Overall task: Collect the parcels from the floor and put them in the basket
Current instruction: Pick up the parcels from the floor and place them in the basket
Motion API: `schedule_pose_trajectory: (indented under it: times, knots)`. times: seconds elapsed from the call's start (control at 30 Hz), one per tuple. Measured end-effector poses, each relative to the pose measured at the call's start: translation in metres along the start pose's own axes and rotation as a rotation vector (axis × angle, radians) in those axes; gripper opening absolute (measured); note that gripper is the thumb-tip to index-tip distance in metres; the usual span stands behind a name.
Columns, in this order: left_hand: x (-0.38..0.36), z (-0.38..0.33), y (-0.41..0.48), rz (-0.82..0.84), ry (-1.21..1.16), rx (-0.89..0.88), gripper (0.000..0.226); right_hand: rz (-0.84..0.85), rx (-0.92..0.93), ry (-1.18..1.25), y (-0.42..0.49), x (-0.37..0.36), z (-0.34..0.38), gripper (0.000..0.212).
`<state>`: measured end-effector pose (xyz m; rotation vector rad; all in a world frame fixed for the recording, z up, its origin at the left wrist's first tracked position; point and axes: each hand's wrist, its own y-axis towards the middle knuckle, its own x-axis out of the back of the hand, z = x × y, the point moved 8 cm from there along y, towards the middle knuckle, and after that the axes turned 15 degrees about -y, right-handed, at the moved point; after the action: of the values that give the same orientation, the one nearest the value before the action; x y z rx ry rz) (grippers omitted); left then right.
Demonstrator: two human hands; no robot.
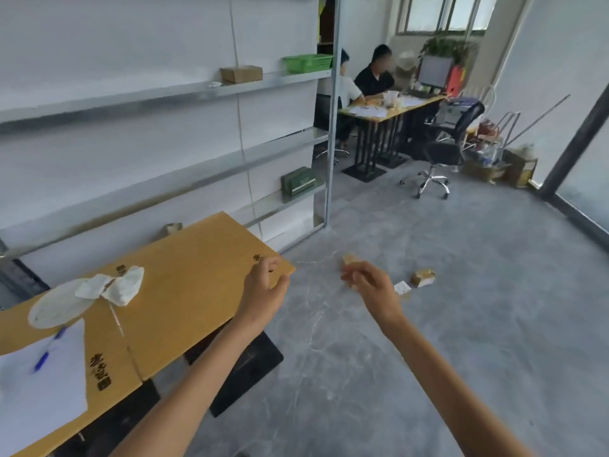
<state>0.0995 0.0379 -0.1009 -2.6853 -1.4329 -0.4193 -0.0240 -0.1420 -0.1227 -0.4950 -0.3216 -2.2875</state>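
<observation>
Small brown cardboard parcels lie on the grey floor: one [423, 278] to the right, one [350, 259] just beyond my right hand, and one with a white label [402, 288] partly hidden behind that hand. My right hand [369, 285] hangs in the air above the floor with loosely curled fingers, holding nothing. My left hand [265, 285] is at the corner of the wooden table [197, 291], fingers curled over its edge. A green basket [308, 63] stands on the upper shelf, far from both hands.
A metal shelf rack [326, 140] runs along the left wall, holding a cardboard box [241, 74] and a green case [298, 184]. The table carries paper, a pen and a white cloth. Two people sit at a desk [389, 108] at the back; an office chair [441, 153] stands nearby.
</observation>
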Motion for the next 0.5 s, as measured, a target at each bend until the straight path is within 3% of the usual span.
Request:
schedule_pose_trajectory:
  times: [0.27,0.5]
  knots:
    - [-0.191,-0.023,0.108,0.137,0.044,0.041,0.036,-0.049,-0.165,0.065,0.103,0.117,-0.095,0.027]
    - [-0.287,-0.047,0.176,0.186,0.069,0.046,0.034,-0.120,-0.202,0.044,0.156,0.227,-0.143,0.029]
